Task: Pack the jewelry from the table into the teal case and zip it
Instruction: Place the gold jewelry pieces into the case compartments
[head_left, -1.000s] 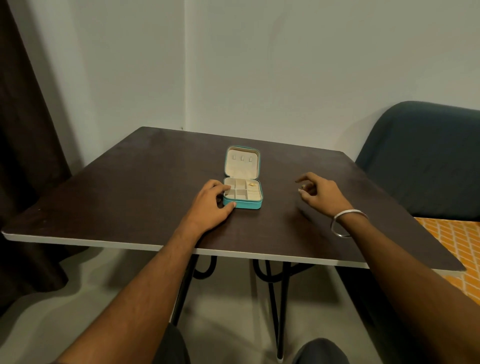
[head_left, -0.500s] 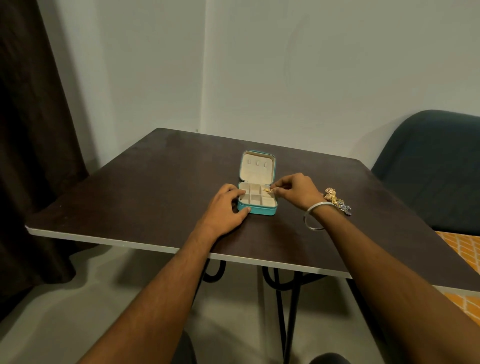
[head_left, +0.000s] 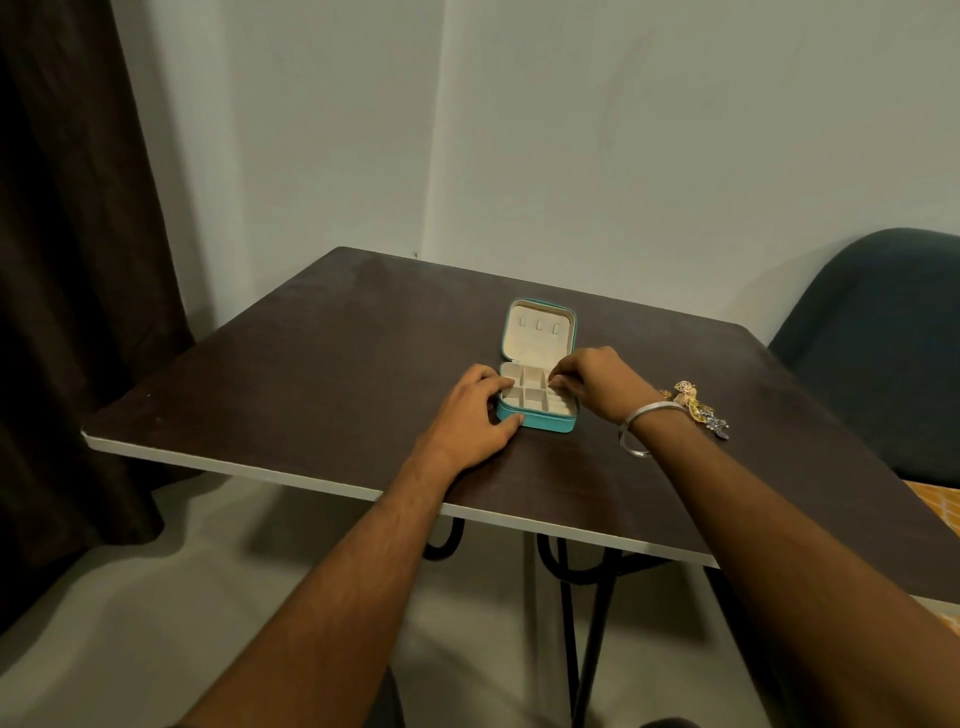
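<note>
Dark brown table (head_left: 311, 374) with a pale front edge, on black metal legs, set in a corner of plain light walls. Dark curtain (head_left: 67, 260) hanging at the far left; dark teal chair (head_left: 883, 332) at the right, behind the table's far right corner; a patch of orange patterned fabric (head_left: 935, 506) at the right edge below it. Pale floor under the table. Teal case (head_left: 540, 423) lying open near the table's middle, lid tipped back and showing a cream lining with three small tabs, base divided into cream compartments. Left hand (head_left: 470, 415) resting flat on the table against the case's left side, fingers loosely spread, thumb along the front left corner, fingertips on the left rim; bracing, not clasping. Right hand (head_left: 592, 382) over the case's right rear compartments, fingertips bunched together and pointed down into the tray; too small to tell whether anything is pinched between them. Silver bangle (head_left: 641, 431) loose round the right wrist. Small heap of jewelry (head_left: 696, 408), gold and bluish pieces, lying on the table just right of that wrist, apart from the case. Contents of the compartments not resolvable.
</note>
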